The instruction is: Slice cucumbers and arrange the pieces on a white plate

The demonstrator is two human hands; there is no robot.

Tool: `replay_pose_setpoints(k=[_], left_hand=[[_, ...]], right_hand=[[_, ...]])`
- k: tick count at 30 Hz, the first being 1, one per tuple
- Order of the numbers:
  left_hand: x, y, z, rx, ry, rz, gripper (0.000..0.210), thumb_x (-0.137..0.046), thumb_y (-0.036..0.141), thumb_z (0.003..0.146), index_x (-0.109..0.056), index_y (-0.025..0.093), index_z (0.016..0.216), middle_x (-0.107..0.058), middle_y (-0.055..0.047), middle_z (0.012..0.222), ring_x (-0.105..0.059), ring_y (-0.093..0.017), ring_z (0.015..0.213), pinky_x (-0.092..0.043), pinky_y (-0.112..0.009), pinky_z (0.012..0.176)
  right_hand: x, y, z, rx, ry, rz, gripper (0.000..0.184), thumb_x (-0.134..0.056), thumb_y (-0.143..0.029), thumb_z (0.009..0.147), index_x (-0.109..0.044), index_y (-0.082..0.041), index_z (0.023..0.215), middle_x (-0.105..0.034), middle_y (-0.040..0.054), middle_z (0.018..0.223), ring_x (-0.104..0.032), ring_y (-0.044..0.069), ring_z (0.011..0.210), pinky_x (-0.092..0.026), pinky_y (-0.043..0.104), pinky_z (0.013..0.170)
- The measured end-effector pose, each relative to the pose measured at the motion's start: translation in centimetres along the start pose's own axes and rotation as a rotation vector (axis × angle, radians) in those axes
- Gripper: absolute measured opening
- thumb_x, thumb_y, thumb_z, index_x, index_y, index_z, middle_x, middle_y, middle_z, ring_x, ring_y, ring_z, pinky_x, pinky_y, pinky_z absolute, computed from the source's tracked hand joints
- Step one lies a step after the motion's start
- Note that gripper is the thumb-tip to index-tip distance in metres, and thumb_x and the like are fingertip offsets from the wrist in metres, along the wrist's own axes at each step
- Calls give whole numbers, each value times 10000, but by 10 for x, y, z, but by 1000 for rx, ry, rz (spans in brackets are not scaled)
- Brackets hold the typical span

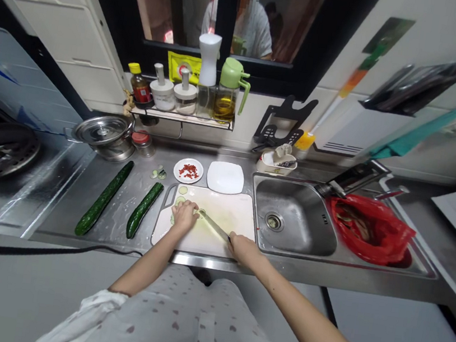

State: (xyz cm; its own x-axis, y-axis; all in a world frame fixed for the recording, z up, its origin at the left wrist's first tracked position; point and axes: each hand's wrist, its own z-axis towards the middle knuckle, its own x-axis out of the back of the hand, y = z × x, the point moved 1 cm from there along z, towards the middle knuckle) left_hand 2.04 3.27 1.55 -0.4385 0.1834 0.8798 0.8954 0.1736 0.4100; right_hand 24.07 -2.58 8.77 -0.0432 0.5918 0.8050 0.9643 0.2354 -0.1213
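My right hand (243,249) is wrapped round the handle of a kitchen knife (216,227), whose blade points left across a white cutting board (237,209). Near the blade's tip, my left hand (185,216) is bent over the board, its fingertips against a small piece of cucumber (201,212). Part of that piece is hidden by the fingers. Pale round cucumber slices (183,190) lie along the board's left side, some partly under my left hand. Left of the board are a shorter dark green cucumber (144,210) and a longer whole one (105,198).
Behind the board stand a small plate (176,173) of chopped red bits and a white square plate (226,177). Cucumber ends (158,173) lie beside them. A sink (295,220) and red plastic bag (388,239) are right; a steel pot (115,146) and seasoning shelf (213,124) are left and behind.
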Motion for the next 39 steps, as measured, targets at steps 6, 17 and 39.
replay_pose_setpoints(k=[6,17,39], left_hand=[[1,6,2,10,-16,15,176,-604,252,787,-646,267,958,-601,-68,1158,-452,-287,1142,-282,-420,911],[10,8,-13,100,-24,-220,71,-567,230,788,-610,237,844,-691,6,863,-599,-194,901,-300,-351,854],[30,-48,6,304,203,-51,360,-525,377,840,-609,291,1179,-633,-86,1177,-523,-305,1121,-342,-447,917]], right_hand=[[-17,18,-12,16,11,156,270,-400,-347,940,-573,-167,1044,-682,138,1029,-645,232,943,-361,258,662],[-36,21,-7,-187,139,217,328,-334,-425,978,-531,-195,1103,-687,120,1010,-639,217,929,-326,255,662],[-25,12,10,-193,73,207,322,-307,-374,976,-512,-176,1127,-687,138,1050,-647,230,977,-394,286,724]])
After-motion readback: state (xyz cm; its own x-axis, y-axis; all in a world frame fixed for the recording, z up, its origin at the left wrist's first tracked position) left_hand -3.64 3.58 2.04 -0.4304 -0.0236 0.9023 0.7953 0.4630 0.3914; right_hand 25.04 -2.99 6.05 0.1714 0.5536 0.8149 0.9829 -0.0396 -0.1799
